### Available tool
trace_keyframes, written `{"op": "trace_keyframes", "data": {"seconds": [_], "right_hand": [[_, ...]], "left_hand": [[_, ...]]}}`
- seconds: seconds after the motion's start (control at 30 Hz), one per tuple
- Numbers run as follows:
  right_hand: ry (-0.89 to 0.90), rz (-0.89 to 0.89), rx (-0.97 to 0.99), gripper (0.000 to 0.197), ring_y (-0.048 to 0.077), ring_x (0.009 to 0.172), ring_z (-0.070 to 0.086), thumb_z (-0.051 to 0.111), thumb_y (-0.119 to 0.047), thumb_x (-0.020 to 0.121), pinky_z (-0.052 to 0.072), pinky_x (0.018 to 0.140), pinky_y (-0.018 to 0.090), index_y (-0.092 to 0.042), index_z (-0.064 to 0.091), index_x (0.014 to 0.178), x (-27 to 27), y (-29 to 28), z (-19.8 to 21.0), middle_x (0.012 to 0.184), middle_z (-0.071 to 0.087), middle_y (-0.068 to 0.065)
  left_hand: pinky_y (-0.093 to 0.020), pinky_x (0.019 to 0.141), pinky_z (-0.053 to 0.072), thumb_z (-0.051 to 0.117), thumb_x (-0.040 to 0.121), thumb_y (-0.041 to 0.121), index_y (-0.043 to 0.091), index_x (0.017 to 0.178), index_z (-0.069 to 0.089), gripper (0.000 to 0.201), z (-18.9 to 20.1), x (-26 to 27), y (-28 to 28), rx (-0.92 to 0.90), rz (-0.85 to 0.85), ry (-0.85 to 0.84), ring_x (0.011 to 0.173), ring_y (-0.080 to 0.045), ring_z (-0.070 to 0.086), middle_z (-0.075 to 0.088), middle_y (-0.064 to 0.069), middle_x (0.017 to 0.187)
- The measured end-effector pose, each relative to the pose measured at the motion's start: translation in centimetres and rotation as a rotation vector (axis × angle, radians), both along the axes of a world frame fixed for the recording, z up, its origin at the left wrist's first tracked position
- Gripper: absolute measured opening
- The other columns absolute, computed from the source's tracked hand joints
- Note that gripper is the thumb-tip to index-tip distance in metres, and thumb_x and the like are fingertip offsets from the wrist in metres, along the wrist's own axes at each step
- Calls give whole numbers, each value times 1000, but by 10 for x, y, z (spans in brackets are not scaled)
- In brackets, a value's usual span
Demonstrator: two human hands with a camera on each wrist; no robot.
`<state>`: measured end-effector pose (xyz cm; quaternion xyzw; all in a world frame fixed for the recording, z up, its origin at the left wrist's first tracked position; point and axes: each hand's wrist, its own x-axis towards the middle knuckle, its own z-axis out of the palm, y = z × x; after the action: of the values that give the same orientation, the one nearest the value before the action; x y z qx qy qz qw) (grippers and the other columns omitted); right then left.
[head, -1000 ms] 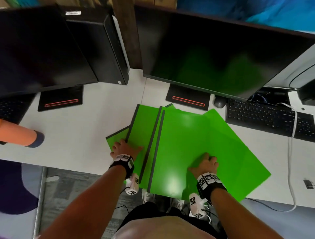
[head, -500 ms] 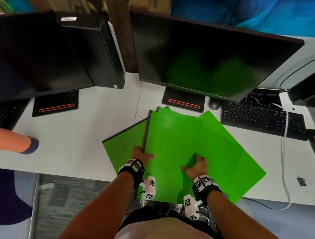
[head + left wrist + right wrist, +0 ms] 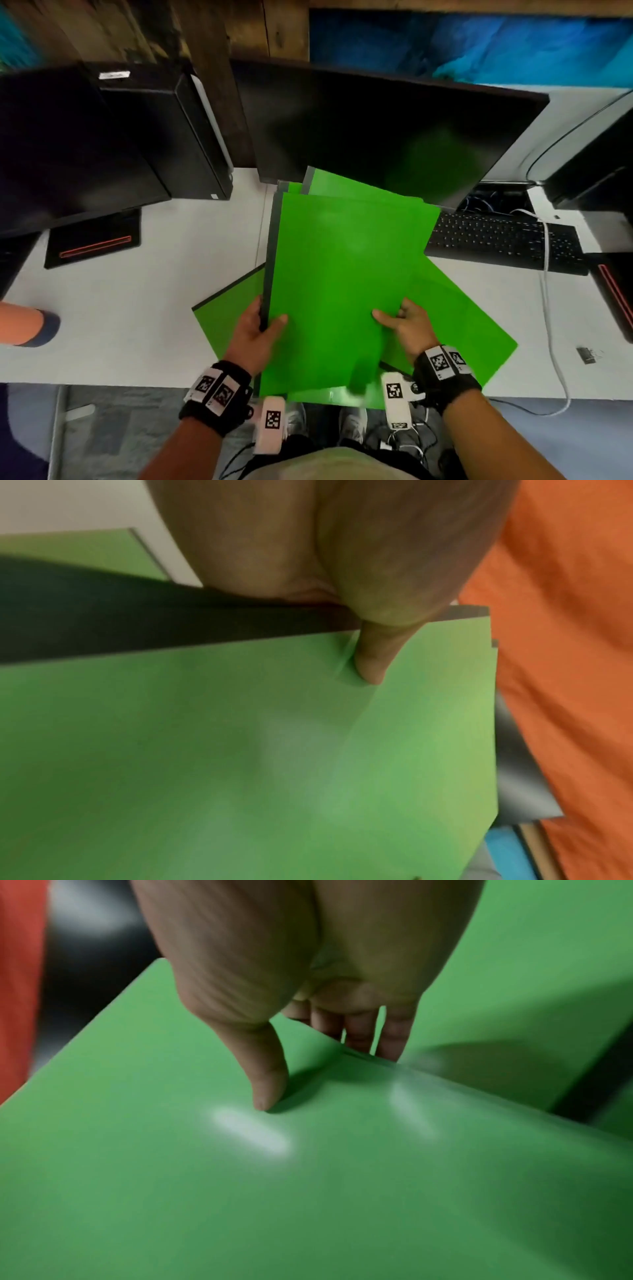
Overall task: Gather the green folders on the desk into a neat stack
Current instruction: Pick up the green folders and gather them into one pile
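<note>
The left hand (image 3: 342,561) pinches the green folders (image 3: 240,750) at their dark edge, thumb on top.

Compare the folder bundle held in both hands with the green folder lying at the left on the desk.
The held bundle is gripped by the left hand and right hand; the left folder lies untouched on the desk. The bundle runs roughly straight away from the person; the left folder sits angled. The bundle holds several folders; the left one shows a single cover. Both are green with dark spines.

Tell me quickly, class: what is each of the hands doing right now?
Left hand: grips the left edge of the lifted folders, thumb on top.
Right hand: pinches their right edge, thumb on top, fingers underneath.
</note>
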<state>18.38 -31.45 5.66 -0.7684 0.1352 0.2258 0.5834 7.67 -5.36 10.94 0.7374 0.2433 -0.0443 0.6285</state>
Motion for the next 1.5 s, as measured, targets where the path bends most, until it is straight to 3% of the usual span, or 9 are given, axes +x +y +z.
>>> {"op": "trace_keyframes", "data": {"seconds": [0.13, 0.33, 0.5, 0.67, 0.8, 1.0, 1.13, 1.4, 1.5], "right_hand": [[-239, -75, 289, 23, 11, 71, 69, 72, 4, 71, 55, 71, 28, -11, 59, 85, 7, -4, 60, 75, 75, -6], [-279, -99, 287, 50, 18, 81, 71, 83, -23, 59, 58, 77, 35, -2, 62, 99, 8, -9, 70, 84, 76, -2], [-186, -98, 191, 15, 6, 67, 71, 72, 1, 74, 54, 66, 26, -5, 65, 86, -5, -8, 45, 71, 76, -12], [-182, -104, 135, 19, 16, 73, 71, 72, -2, 75, 55, 70, 29, -17, 66, 85, 7, -25, 46, 72, 76, -14], [-70, -148, 38, 25, 20, 80, 69, 73, -1, 73, 53, 81, 38, -23, 68, 85, 17, -60, 29, 69, 74, -17], [181, -183, -190, 15, 38, 89, 68, 78, -10, 70, 54, 83, 53, -12, 67, 80, 6, -84, -3, 96, 72, 22], [243, -148, -238, 29, 34, 86, 68, 79, -9, 70, 54, 81, 45, -2, 67, 95, -4, -75, -20, 101, 71, 23], [288, -112, -250, 34, 28, 90, 60, 76, -10, 72, 46, 84, 36, -9, 62, 103, -7, -45, -30, 96, 64, 11], [333, -124, -262, 27, 33, 91, 66, 81, -13, 66, 51, 89, 49, -13, 66, 90, -8, -45, -45, 103, 71, 17]], "left_hand": [[-22, 97, 44, 58, 89, 20, 28, 128, 46, 41, 38, 17, -8, 66, -15, -203, 116, -1, 56, 61, 10, 126], [-17, 102, 37, 54, 91, 23, 25, 133, 32, 48, 25, 26, -26, 91, -9, -174, 116, 12, 48, 47, 21, 129], [-34, 117, 23, 50, 93, 29, 9, 149, 6, 75, -7, 27, -37, 125, -11, 15, 143, -17, 24, 22, -3, 156], [-30, 104, 38, 56, 89, 28, 16, 136, 35, 53, -21, 38, -30, 214, -178, 48, 125, -14, 47, 48, 4, 135], [-39, 108, 38, 68, 79, 34, 19, 141, 32, 74, -52, 44, -14, 425, -238, 218, 131, -25, 43, 41, -8, 144], [-55, 114, 19, 72, 60, 61, 23, 147, 12, 113, -89, 54, -4, 781, -371, 505, 147, -32, 7, 5, -11, 160], [-58, 117, 10, 66, 55, 74, 23, 150, -1, 127, -100, 78, 13, 803, -382, 635, 148, -34, -7, -10, -13, 160], [-59, 116, 12, 59, 56, 79, 20, 149, 7, 122, -111, 129, 24, 863, -219, 595, 147, -35, 7, 8, -14, 159], [-57, 111, 22, 60, 51, 81, 16, 143, 20, 120, -114, 143, 25, 930, -214, 627, 136, -38, 29, 29, -18, 147]]}}
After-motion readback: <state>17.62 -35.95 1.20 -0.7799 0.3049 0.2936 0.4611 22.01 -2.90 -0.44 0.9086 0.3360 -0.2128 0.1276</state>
